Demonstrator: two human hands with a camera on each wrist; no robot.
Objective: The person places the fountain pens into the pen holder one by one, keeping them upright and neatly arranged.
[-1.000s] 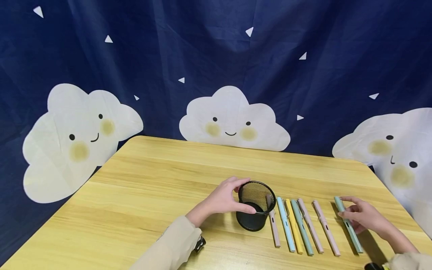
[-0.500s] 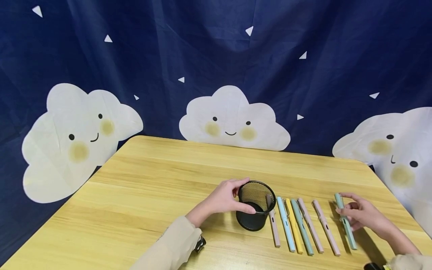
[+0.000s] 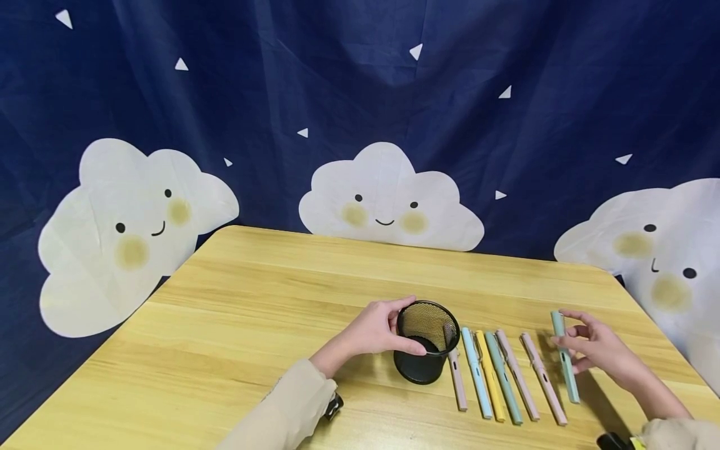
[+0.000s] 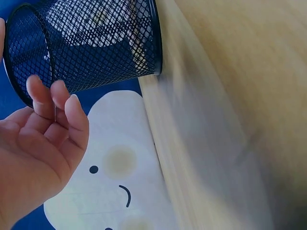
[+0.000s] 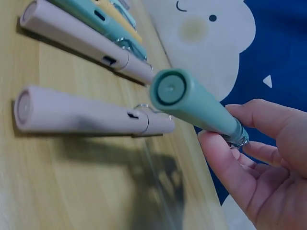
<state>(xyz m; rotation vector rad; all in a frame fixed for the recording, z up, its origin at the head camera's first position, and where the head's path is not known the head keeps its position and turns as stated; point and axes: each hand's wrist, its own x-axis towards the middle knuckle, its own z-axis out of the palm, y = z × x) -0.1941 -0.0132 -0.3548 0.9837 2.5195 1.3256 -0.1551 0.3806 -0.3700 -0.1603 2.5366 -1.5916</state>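
Right hand (image 3: 590,347) pinches the green pen (image 3: 564,356) between thumb and fingertips, approx. mid-barrel, other fingers loosely curled behind. The wrist view shows the pen's (image 5: 196,105) flat round end cap off the wood, shadow beneath, so it's lifted clear and tilted, near end lower. Grip at the middle looks chosen for balance, my read. It hangs at the right end of the row, just right of the nearest pink pen (image 3: 542,378).

Left hand (image 3: 374,331) cups the cup (image 3: 425,344): thumb on the near side, fingers curved round the far rim, w/ a gap showing on the wrist cam, where the fingertips (image 4: 57,98) sit close against the mesh (image 4: 91,43). Looks like a steadying hold; the cup is light and would likely skid on smooth wood.

Cup stands upright on the table (image 3: 253,325), centre-near; one pink pen (image 3: 457,384) lies touching its right side. Then blue (image 3: 476,381), yellow (image 3: 489,384), green (image 3: 503,387), pink (image 3: 517,384), all parallel, tight side by side, caps toward the far edge.

Materials: cup is black wire mesh, cylindrical, see-through, solid rim band. Pens are matte pastel plastic, round barrels, wire clips, small window slots. Table is pale wood-grain laminate w/ rounded corner. Behind hangs a navy cloth backdrop (image 3: 360,94), creased, printed w/ smiling clouds.
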